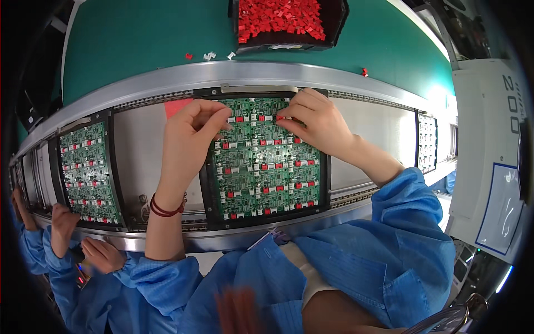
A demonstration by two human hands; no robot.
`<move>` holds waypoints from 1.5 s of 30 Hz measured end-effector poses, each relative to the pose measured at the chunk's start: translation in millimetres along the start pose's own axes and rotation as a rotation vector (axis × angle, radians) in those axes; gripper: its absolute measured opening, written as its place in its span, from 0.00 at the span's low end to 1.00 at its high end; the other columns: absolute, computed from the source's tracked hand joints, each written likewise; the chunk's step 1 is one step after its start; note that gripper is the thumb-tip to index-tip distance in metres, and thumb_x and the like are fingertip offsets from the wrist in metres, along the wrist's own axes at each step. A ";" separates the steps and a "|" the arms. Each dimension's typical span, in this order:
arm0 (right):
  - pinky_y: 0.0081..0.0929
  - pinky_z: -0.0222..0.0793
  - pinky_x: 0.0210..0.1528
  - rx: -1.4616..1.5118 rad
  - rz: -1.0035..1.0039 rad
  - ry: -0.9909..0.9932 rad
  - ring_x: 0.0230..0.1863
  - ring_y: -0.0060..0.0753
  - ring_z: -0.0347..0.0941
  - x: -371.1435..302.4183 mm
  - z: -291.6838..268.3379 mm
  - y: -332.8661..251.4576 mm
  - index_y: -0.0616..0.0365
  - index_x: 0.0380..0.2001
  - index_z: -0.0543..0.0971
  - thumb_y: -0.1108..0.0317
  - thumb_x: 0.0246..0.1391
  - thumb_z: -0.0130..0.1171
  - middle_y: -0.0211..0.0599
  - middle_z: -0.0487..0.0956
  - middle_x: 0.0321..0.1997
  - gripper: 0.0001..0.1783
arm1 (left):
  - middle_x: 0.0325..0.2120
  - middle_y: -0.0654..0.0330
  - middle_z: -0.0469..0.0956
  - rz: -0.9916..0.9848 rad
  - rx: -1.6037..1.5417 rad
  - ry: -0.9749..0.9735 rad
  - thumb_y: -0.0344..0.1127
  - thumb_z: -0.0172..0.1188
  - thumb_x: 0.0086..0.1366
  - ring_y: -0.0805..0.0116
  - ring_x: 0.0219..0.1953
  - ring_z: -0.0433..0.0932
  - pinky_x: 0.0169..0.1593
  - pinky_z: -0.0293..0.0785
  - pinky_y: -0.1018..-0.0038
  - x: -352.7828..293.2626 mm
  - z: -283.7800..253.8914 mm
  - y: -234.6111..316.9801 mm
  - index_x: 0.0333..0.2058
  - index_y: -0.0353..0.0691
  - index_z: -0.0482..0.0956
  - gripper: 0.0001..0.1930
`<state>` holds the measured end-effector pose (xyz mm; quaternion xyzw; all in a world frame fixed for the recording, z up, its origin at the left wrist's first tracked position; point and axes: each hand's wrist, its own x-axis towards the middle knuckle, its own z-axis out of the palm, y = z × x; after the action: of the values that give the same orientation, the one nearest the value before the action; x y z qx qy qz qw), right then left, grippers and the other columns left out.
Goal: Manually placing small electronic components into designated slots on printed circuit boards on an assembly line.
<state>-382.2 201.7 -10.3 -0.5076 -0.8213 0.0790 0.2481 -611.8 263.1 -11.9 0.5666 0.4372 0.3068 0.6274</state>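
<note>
A panel of green circuit boards in a black frame lies before me, dotted with red and white plug connectors. Over its far right part, my right hand is closed in a pinch on a small red connector at the board surface. My left hand hovers at the panel's far left corner, thumb and fingertips together. Whatever it may hold is hidden. A red band circles my left wrist.
A black bin heaped with red connectors stands on the green surface beyond the metal rail. Loose white connectors lie nearby. Another board panel sits left, beside a co-worker's hands. A white machine flanks the right.
</note>
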 end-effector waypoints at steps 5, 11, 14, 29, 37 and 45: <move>0.28 0.66 0.31 0.014 0.055 -0.028 0.29 0.34 0.68 2.8 11.3 -3.3 0.57 0.23 0.77 0.70 0.37 0.64 0.32 0.71 0.23 0.07 | 0.24 0.61 0.78 0.034 0.056 -0.008 0.28 0.56 0.57 0.75 0.27 0.77 0.30 0.70 0.82 -2.6 -7.9 -9.9 0.35 0.33 0.76 0.08; 0.29 0.65 0.32 0.033 0.094 -0.039 0.28 0.35 0.68 5.4 13.3 -3.6 0.57 0.22 0.77 0.70 0.37 0.64 0.32 0.71 0.23 0.07 | 0.23 0.61 0.77 0.095 -0.042 0.071 0.28 0.56 0.57 0.76 0.26 0.76 0.29 0.70 0.83 -2.1 -5.0 -16.6 0.35 0.32 0.76 0.08; 0.30 0.65 0.33 0.009 0.073 -0.064 0.28 0.35 0.68 6.5 13.8 -8.4 0.57 0.22 0.77 0.71 0.38 0.64 0.32 0.71 0.23 0.06 | 0.24 0.62 0.77 0.038 0.069 0.009 0.28 0.55 0.58 0.77 0.26 0.75 0.31 0.71 0.83 -1.9 -13.0 -11.5 0.36 0.32 0.76 0.08; 0.31 0.64 0.32 0.033 0.117 -0.028 0.29 0.38 0.67 15.4 12.0 -19.6 0.59 0.22 0.76 0.72 0.38 0.63 0.34 0.70 0.23 0.06 | 0.24 0.58 0.78 0.080 0.128 -0.015 0.26 0.59 0.53 0.75 0.28 0.76 0.32 0.71 0.81 -7.0 -25.8 -12.2 0.32 0.33 0.76 0.06; 0.29 0.64 0.27 0.057 0.228 0.001 0.28 0.38 0.66 26.3 -25.3 -91.9 0.63 0.23 0.73 0.80 0.37 0.61 0.38 0.67 0.23 0.07 | 0.25 0.56 0.73 0.255 0.160 -0.039 0.27 0.62 0.49 0.71 0.25 0.77 0.30 0.73 0.79 -54.2 -48.6 31.5 0.28 0.33 0.77 0.07; 0.30 0.60 0.30 -0.014 0.185 -0.018 0.28 0.38 0.64 27.1 -47.5 -119.9 0.65 0.23 0.72 0.80 0.39 0.59 0.39 0.65 0.23 0.06 | 0.23 0.57 0.71 0.344 0.093 -0.014 0.25 0.61 0.48 0.70 0.26 0.75 0.32 0.73 0.80 -81.3 -50.8 59.8 0.30 0.34 0.77 0.08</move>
<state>-464.1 162.9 85.4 -0.5822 -0.7737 0.1001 0.2289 -685.6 224.1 64.3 0.6634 0.3432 0.3853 0.5419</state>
